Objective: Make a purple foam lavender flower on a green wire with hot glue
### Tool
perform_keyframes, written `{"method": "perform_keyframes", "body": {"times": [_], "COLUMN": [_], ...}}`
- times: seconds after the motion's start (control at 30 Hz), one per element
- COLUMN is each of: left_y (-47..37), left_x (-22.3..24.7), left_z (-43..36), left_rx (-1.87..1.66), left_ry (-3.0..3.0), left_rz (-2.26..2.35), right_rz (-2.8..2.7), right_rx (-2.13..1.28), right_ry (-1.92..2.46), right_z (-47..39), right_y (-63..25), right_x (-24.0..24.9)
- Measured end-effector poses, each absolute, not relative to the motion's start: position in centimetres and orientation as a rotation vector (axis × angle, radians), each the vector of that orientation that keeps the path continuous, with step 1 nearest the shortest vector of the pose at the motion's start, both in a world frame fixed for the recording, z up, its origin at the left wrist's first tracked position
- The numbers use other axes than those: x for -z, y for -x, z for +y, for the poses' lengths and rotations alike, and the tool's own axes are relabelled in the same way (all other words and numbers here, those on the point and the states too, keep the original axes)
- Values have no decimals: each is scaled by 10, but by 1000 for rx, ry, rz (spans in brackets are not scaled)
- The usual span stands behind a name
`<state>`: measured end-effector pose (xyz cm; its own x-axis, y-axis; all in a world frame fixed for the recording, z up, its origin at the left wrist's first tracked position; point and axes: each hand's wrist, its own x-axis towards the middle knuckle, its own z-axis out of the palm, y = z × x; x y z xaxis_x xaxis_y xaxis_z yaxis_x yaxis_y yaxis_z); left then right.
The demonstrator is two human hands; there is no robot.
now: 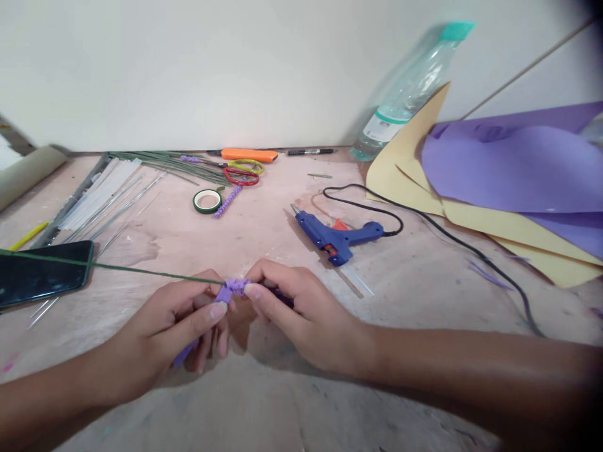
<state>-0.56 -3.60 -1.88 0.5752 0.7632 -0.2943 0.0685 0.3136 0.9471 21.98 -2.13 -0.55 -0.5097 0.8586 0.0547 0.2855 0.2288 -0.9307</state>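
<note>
My left hand (188, 320) pinches a purple paper strip (224, 294), whose loose end hangs below the palm. The strip's upper part is wound in frilly coils round the end of a long green stem (151, 272). My right hand (292, 301) closes thumb and forefinger on this coiled part of the strip. From there the stem runs left over the phone and out of view. Both hands meet just above the table, nearly touching.
A blue glue gun (330, 237) with a black cord lies beyond my right hand. Green tape (207, 201), scissors (242, 172), an orange cutter (249, 155) and glue sticks (101, 191) lie further back. A phone (47, 276) is at left; a bottle (409, 94) and purple sheets (509, 163) stand right.
</note>
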Motion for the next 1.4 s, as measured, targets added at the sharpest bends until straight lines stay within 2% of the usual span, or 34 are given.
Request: {"method": "perform_keyframes", "body": {"times": [0.5,1.07,1.4], "left_y": [8,-2,-6], "left_x": [16,11,6], "left_z": [-34,-41,-51], "left_rx": [-523,-620,-635], "left_ry": [-1085,-823,-708], "left_rz": [830,890,966], "right_rz": [-1904,-2185,-2214], "right_rx": [-1236,-616,-568], "right_ry": [933,762,720], "right_z": [-22,-32,-32], "right_y": [-220,-221,-220], "right_x": [10,21,25]}}
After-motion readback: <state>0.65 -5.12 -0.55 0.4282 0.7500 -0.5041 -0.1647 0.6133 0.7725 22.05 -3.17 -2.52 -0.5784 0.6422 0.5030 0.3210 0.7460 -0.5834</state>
